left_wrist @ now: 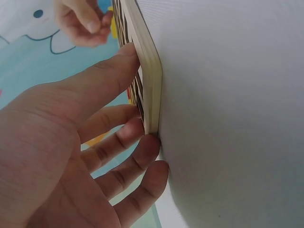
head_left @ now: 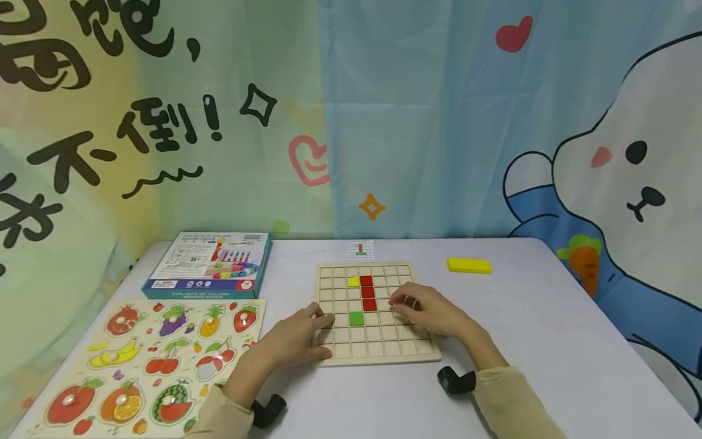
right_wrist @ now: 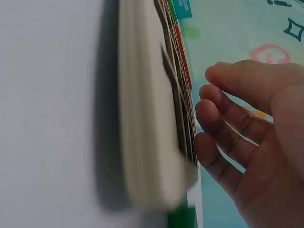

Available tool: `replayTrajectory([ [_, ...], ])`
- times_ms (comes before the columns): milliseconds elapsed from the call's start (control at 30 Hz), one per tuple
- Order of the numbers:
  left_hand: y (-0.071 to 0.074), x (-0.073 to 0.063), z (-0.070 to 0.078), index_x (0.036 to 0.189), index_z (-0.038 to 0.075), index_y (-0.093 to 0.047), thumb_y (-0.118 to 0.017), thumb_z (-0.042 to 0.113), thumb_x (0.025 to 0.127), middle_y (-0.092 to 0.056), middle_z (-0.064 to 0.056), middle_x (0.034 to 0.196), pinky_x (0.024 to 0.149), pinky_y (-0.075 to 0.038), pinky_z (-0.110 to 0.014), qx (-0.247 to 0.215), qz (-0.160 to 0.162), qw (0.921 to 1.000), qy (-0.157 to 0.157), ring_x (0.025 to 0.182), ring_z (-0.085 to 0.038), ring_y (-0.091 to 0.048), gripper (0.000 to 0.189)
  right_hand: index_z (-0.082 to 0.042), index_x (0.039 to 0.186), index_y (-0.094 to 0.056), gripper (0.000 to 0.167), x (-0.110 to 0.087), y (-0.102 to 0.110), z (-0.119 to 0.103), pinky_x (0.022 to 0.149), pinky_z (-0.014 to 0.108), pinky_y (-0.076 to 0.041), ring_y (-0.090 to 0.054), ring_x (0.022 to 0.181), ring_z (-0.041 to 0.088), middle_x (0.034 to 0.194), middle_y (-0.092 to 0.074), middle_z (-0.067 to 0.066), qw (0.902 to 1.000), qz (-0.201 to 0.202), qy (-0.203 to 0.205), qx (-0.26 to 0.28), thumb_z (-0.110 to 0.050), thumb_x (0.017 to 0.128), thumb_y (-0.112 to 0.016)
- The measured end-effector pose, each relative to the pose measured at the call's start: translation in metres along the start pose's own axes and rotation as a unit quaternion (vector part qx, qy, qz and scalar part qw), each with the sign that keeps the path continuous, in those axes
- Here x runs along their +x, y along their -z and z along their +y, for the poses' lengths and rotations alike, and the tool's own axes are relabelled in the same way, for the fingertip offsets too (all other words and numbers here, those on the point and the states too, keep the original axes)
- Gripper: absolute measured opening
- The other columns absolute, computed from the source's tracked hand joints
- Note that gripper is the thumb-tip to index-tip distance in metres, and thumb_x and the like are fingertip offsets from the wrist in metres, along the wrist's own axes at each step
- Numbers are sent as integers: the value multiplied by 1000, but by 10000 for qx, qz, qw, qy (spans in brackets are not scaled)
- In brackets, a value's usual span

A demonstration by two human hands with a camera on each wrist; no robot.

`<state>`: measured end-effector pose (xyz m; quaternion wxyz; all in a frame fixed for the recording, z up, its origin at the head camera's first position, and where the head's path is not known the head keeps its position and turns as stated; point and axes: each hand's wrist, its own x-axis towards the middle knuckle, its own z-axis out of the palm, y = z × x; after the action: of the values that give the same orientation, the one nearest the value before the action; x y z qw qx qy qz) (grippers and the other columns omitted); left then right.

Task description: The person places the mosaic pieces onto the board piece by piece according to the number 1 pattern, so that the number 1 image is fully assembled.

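A wooden grid board (head_left: 384,347) lies on the white table, its edge also close in the left wrist view (left_wrist: 152,90) and right wrist view. Three red squares (head_left: 368,292) stand in a column on it, with a yellow piece (head_left: 353,281) beside the top one and a green square (head_left: 356,318) lower left. My left hand (head_left: 301,335) rests at the board's left edge, thumb and fingers touching it, relaxed and spread. Over the board's right side hovers my right hand (head_left: 430,310), fingers loosely bent. Nothing shows between its fingertips in the right wrist view.
Behind the board lies a small pattern card (head_left: 360,250). A yellow block (head_left: 468,265) sits at the back right. On the left are a flat printed box (head_left: 208,262) and a fruit puzzle board (head_left: 137,341). A printed curtain (head_left: 417,122) hangs behind the table.
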<state>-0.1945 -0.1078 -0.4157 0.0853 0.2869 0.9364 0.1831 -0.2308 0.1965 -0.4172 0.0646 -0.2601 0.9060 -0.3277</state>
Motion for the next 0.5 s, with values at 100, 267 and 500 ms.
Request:
replayTrajectory([
  [100,0,0,0,133,10,-55,-74,36,79,-50,-1,110,60,-37,-25,-21,-3,10000,-39,77,-10,-43,62,-15,107,-63,17,-6,5,5,74,24,-46,-53,85,11,98,-61,-6,10000,48,-67,-27,-25,94,-58],
  [267,0,0,0,133,9,-55,-74,36,80,-50,-1,109,60,-37,-24,-87,-26,9999,-92,77,-10,-42,63,-12,108,-63,19,-18,15,14,75,24,-46,-53,86,13,99,-62,-4,9998,142,-130,33,-23,94,-58],
  [500,1,0,1,132,9,-55,-74,36,80,-50,0,109,61,-37,-25,-79,-16,9999,-86,78,-10,-43,62,-12,109,-62,20,-31,25,26,75,25,-47,-54,88,14,102,-62,-2,9996,60,-242,120,-25,95,-56],
])
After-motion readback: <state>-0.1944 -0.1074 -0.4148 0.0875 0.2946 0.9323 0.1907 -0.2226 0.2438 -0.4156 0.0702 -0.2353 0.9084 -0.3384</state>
